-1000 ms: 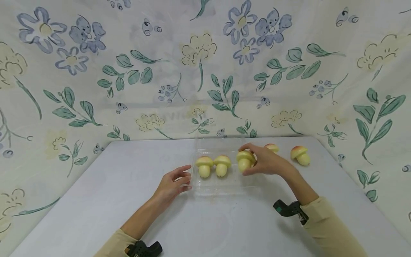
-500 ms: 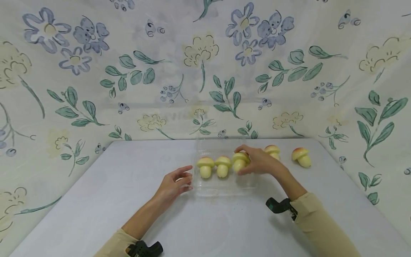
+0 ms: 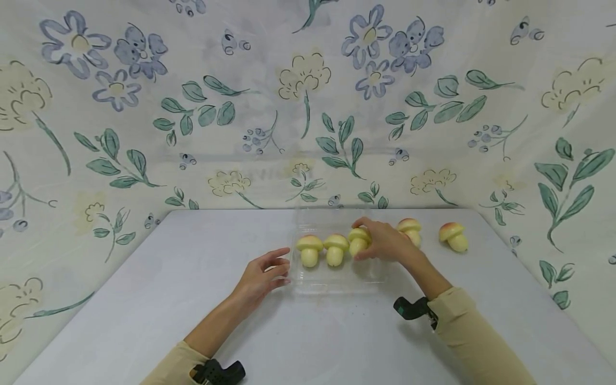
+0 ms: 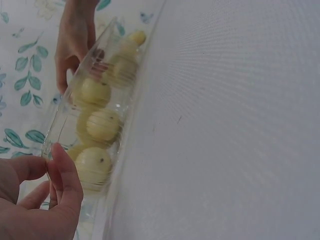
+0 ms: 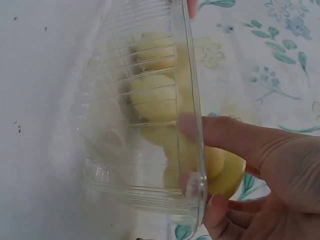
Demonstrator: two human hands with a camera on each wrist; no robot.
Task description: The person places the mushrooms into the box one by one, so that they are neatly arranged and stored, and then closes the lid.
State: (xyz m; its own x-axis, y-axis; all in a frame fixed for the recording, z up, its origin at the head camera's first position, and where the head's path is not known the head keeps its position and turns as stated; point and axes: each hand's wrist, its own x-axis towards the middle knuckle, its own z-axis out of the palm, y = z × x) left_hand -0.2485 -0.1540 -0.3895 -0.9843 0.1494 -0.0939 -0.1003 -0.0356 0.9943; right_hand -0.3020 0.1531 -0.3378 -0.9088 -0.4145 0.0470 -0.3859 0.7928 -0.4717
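Note:
My right hand holds a yellow mushroom by its side, thumb and fingers around it, within the clear plastic box. In the right wrist view my thumb shows through the box wall and the held mushroom is partly hidden. Two more mushrooms, a left one and a middle one, stand side by side in the box, caps toward the back. My left hand is at the box's left side; in the left wrist view its thumb and finger pinch the rim.
Right of the box, two more mushrooms with reddish caps lie on the white table: one close behind my right hand, the other farther right. A floral cloth hangs behind the table's back edge.
My right hand has moved left with its mushroom, closer to the middle one in the box. More of the loose mushroom behind it shows now. My left hand stays at the box.

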